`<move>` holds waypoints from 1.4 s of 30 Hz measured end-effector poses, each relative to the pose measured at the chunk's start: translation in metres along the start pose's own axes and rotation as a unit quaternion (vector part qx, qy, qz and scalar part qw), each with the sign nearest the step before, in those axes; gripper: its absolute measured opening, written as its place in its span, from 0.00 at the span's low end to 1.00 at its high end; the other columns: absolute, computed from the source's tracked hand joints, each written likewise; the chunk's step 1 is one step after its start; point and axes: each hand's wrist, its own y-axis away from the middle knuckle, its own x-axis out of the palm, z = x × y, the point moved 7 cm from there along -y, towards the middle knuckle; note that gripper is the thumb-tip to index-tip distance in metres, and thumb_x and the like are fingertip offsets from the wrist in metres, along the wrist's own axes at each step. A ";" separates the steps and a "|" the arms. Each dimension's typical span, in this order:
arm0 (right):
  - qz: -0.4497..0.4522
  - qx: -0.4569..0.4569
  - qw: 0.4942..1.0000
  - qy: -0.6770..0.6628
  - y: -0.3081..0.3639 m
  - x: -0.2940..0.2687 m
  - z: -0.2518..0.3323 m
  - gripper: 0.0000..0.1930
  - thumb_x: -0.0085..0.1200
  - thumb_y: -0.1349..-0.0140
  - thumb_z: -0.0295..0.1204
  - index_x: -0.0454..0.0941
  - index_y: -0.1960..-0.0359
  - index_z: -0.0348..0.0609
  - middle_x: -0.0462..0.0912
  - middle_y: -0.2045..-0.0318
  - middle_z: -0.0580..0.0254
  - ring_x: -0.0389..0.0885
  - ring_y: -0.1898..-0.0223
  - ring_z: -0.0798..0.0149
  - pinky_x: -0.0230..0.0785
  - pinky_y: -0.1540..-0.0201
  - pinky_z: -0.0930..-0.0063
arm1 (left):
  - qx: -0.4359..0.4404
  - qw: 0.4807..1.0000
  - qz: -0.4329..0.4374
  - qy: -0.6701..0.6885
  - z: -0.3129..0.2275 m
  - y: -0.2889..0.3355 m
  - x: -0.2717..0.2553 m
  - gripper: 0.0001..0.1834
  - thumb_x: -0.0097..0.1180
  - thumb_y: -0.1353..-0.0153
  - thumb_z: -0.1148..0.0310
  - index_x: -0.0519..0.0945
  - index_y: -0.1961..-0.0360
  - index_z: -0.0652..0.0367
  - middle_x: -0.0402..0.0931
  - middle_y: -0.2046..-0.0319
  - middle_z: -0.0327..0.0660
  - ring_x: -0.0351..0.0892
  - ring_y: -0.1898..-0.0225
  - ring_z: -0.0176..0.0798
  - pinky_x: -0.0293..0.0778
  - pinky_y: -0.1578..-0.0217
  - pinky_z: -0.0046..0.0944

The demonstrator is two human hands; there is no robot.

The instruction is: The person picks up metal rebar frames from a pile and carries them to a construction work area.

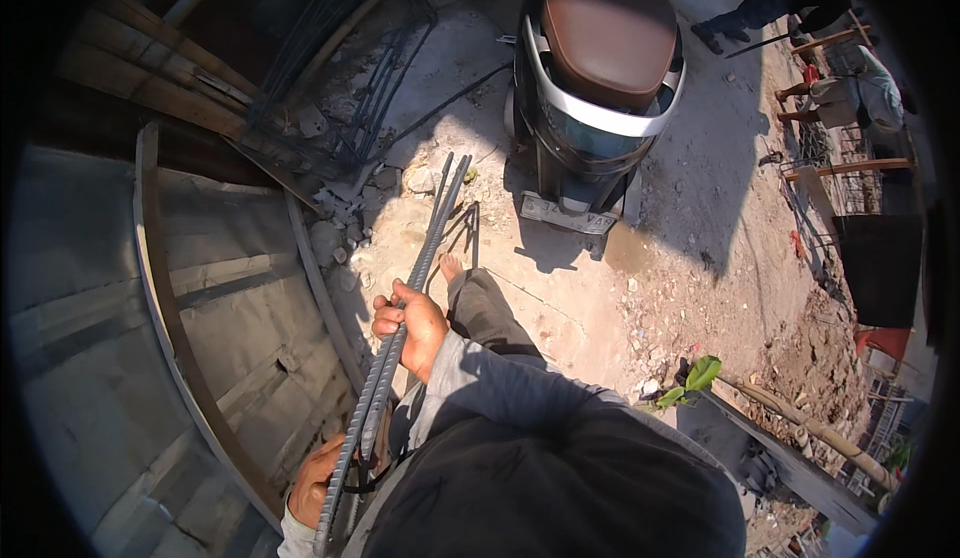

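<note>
A bundle of long ribbed steel reinforcing bars (437, 228) runs slantwise past my body, its far ends over the sunlit ground. Around its middle my right hand (418, 333) is closed, thumb and fingers wrapped over the bars. Lower down, at the near end of the bundle, my left hand (312, 483) is closed against the bars, with part of its fingers hidden behind them. Beside that hand a thin black bent piece crosses by the bars; its kind is unclear. Near the far ends, a dark bent rod (475, 233) stands out just past my bare foot (451, 267).
A parked scooter (610, 33) with a brown seat stands ahead. Panelled sheeting (240, 308) with wooden battens rises on my left. Bent steel frames (375, 108) lie at the far left among rubble. At the right are other people (845, 98), a bamboo pole (820, 428) and a green plant (700, 375).
</note>
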 end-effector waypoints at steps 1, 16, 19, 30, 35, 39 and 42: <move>-0.002 0.000 1.000 -0.007 0.009 -0.011 -0.001 0.10 0.43 0.34 0.34 0.59 0.69 0.44 0.69 0.74 0.58 0.58 0.85 0.77 0.55 0.82 0.81 | 0.001 1.000 0.011 -0.009 0.000 0.004 0.007 0.52 0.19 0.49 0.24 0.76 0.64 0.67 0.72 0.68 0.47 0.73 0.67 0.47 0.68 0.64 0.41; -0.034 0.017 0.999 0.037 0.106 -0.135 0.059 0.11 0.42 0.33 0.34 0.60 0.59 0.38 0.70 0.71 0.59 0.63 0.81 0.73 0.65 0.76 0.72 | -0.077 0.987 0.134 -0.038 -0.002 0.009 0.148 0.46 0.25 0.43 0.30 0.74 0.58 0.67 0.70 0.59 0.49 0.68 0.60 0.48 0.64 0.55 0.44; -0.049 0.020 0.998 0.027 0.122 -0.155 0.064 0.12 0.41 0.32 0.35 0.60 0.58 0.38 0.70 0.72 0.59 0.63 0.81 0.73 0.66 0.75 0.71 | -0.099 0.982 0.154 -0.047 -0.001 0.010 0.171 0.47 0.26 0.44 0.29 0.74 0.57 0.67 0.69 0.58 0.50 0.68 0.59 0.48 0.64 0.54 0.43; -0.104 -0.050 0.993 -0.019 0.163 -0.227 0.086 0.12 0.41 0.33 0.35 0.61 0.59 0.36 0.70 0.72 0.58 0.67 0.79 0.67 0.71 0.71 0.65 | -0.105 0.967 0.223 -0.071 0.015 0.035 0.207 0.48 0.30 0.47 0.27 0.74 0.54 0.66 0.68 0.53 0.50 0.67 0.53 0.47 0.65 0.53 0.42; -0.101 -0.102 0.989 -0.042 0.186 -0.266 0.104 0.11 0.40 0.32 0.34 0.61 0.58 0.37 0.69 0.72 0.58 0.66 0.79 0.70 0.70 0.69 0.69 | -0.094 0.954 0.268 -0.094 0.013 0.039 0.221 0.49 0.31 0.48 0.26 0.74 0.52 0.65 0.67 0.51 0.51 0.67 0.51 0.47 0.65 0.52 0.41; -0.081 -0.134 0.985 -0.079 0.215 -0.287 0.126 0.07 0.37 0.31 0.31 0.64 0.61 0.43 0.69 0.72 0.60 0.64 0.78 0.73 0.70 0.69 0.71 | -0.080 0.940 0.305 -0.131 -0.001 0.029 0.239 0.50 0.33 0.49 0.25 0.74 0.51 0.65 0.67 0.49 0.51 0.67 0.49 0.47 0.65 0.51 0.41; -0.072 -0.179 0.973 -0.126 0.237 -0.299 0.154 0.07 0.36 0.31 0.31 0.64 0.62 0.41 0.69 0.72 0.61 0.63 0.78 0.74 0.69 0.71 0.74 | -0.068 0.923 0.342 -0.163 -0.017 0.016 0.261 0.50 0.34 0.50 0.25 0.74 0.50 0.65 0.66 0.47 0.51 0.67 0.48 0.47 0.65 0.51 0.41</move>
